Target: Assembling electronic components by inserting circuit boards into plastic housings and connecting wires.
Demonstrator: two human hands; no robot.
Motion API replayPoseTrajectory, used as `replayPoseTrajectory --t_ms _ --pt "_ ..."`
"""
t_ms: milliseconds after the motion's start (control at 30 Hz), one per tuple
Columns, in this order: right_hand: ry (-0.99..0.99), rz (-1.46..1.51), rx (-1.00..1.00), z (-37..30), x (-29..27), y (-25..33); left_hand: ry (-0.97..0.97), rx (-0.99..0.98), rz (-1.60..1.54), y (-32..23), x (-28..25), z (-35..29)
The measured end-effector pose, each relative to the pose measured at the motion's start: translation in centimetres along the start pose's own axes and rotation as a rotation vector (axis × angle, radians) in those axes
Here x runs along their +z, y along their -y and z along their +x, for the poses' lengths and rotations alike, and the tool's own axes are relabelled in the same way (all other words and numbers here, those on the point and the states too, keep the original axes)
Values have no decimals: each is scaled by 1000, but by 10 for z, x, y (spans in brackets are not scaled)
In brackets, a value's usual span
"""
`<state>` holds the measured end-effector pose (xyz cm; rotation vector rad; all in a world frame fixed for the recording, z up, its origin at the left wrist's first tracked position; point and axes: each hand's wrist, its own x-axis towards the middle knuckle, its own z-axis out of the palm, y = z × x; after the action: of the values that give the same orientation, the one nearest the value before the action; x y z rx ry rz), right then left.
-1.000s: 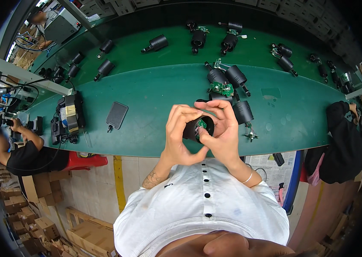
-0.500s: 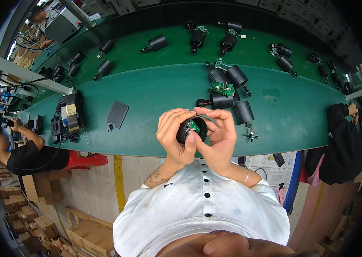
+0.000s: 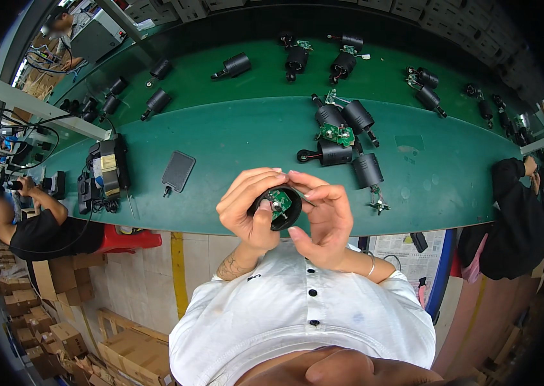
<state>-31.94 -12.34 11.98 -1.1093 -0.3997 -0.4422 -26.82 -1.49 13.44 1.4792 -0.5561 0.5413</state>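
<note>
Above the near edge of the green bench, my left hand (image 3: 243, 212) is wrapped round a black cylindrical housing (image 3: 294, 217). The housing's open end tilts up toward me, showing a green circuit board (image 3: 281, 201) inside. My left thumb presses at the board's left side. My right hand (image 3: 328, 225) is cupped beside the housing, its thumb and fingers apart. The right thumb tip is close to the lower rim; whether the far fingertips touch the housing cannot be told. Beyond my hands lies a cluster of ribbed black housings (image 3: 367, 170) with loose circuit boards (image 3: 336, 134).
A dark flat rectangular device (image 3: 178, 172) and a black-and-yellow tool unit (image 3: 110, 168) with cables lie to the left. More black housings (image 3: 236, 65) are spread over the far green surface. Co-workers sit at left (image 3: 53, 225) and right (image 3: 510, 219). Cardboard boxes (image 3: 140, 354) stand on the floor.
The housing has shifted slightly left and tilted in my left hand. My right thumb has drawn back from the board, and the right fingers have loosened. The left thumb has moved onto the board.
</note>
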Motion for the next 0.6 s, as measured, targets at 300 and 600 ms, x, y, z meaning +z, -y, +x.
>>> replayPoseTrajectory --t_ms 300,600 --pt "13 69 -17 -1 -11 -5 50 11 -53 -8 -3 0" --pt "13 265 386 6 -9 2 89 21 -10 -5 3 -2"
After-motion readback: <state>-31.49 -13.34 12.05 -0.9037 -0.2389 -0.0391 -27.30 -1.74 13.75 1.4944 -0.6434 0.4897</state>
